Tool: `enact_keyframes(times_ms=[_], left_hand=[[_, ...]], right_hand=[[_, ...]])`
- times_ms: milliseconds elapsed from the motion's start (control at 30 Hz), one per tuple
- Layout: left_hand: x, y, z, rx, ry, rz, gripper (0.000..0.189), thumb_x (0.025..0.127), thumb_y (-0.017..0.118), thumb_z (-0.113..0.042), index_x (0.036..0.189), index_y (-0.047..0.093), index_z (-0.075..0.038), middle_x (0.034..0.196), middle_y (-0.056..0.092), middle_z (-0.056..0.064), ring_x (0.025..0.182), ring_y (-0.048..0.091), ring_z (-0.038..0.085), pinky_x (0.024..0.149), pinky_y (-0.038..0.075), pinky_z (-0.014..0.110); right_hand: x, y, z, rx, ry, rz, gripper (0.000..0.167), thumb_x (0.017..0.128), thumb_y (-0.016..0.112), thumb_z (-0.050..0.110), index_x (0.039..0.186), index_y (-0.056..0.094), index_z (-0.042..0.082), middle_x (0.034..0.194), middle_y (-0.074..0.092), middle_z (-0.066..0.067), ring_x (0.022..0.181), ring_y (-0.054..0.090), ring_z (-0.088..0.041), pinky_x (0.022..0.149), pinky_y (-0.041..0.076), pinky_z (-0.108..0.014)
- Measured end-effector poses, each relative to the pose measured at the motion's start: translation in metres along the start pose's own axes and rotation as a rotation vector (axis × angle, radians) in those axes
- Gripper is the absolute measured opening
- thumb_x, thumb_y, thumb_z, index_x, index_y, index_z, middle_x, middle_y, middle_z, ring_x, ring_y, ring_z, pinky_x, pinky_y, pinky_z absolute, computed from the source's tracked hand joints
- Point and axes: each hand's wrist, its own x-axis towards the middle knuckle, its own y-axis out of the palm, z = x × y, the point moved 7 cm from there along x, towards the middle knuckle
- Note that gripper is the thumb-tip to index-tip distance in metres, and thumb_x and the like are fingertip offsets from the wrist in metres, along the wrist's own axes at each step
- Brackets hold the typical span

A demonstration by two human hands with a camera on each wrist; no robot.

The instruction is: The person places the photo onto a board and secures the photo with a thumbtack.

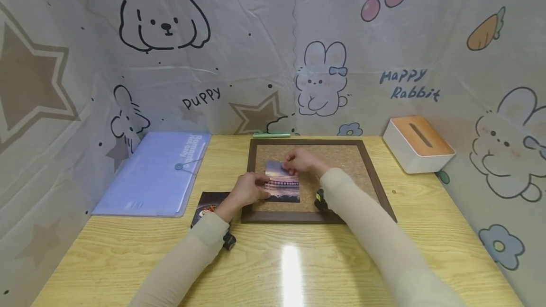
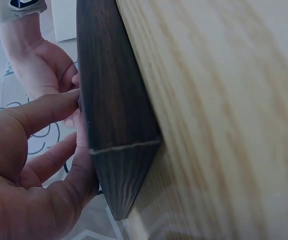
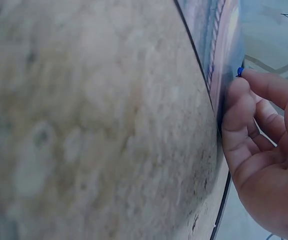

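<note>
A cork board (image 1: 343, 165) in a dark wood frame lies flat on the table. On its left part rests a photo (image 1: 282, 186) of a bridge over water under a purple sunset sky. My left hand (image 1: 247, 189) is at the photo's left edge, its extended fingers and thumb touching the print and holding it against the board. At the upper right part of the photo, my right hand (image 1: 302, 161) pinches a small blue push pin (image 3: 240, 71) between thumb and index finger. The pin sits right at the photo's surface, its tip hidden.
A second, dark photo (image 1: 208, 200) lies left of the board, partly under my left wrist. Farther left is a lilac document folder (image 1: 147, 176) with a string closure. Behind the board lies a green pen (image 1: 271, 135). A white tissue box (image 1: 426, 158) with an orange-brown top stands back right.
</note>
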Motion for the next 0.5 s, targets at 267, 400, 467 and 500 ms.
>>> enact_keyframes(times_ms=[267,400,467,500], left_hand=[[-0.0018,0.0009,-0.003,0.027,0.015,-0.001,0.042,0.084,0.081,-0.013,0.125,0.07,-0.011,0.134,0.065,0.01,0.123,0.06,0.03,0.096,0.053,0.043],[-0.0018,0.0003,-0.0042,0.037,0.027,-0.005,0.042,0.084,0.081,-0.012,0.124,0.07,-0.01,0.133,0.065,0.012,0.123,0.06,0.03,0.096,0.053,0.043],[-0.0013,0.0002,-0.0044,0.042,0.034,-0.008,0.042,0.083,0.081,-0.012,0.124,0.071,-0.01,0.133,0.065,0.012,0.123,0.06,0.03,0.098,0.053,0.043],[-0.0011,0.0003,-0.0044,0.045,0.037,-0.009,0.042,0.083,0.081,-0.012,0.124,0.071,-0.01,0.133,0.065,0.012,0.123,0.06,0.03,0.098,0.053,0.043]], right_hand=[[0.0052,0.0015,-0.0008,-0.019,0.043,-0.052,0.018,0.095,0.067,0.022,0.08,0.068,0.013,0.061,0.057,0.003,0.06,0.051,-0.011,0.056,0.038,-0.023],[0.0068,0.0008,-0.0016,0.021,0.08,-0.065,0.012,0.093,0.069,0.02,0.086,0.071,0.011,0.062,0.058,0.003,0.061,0.052,-0.01,0.056,0.038,-0.023],[0.0073,0.0003,-0.0022,0.034,0.095,-0.068,0.011,0.093,0.069,0.019,0.09,0.073,0.01,0.064,0.06,0.003,0.062,0.054,-0.01,0.058,0.04,-0.023],[0.0077,0.0002,-0.0025,0.041,0.104,-0.068,0.011,0.093,0.069,0.019,0.092,0.073,0.009,0.065,0.06,0.003,0.063,0.055,-0.011,0.059,0.04,-0.023]])
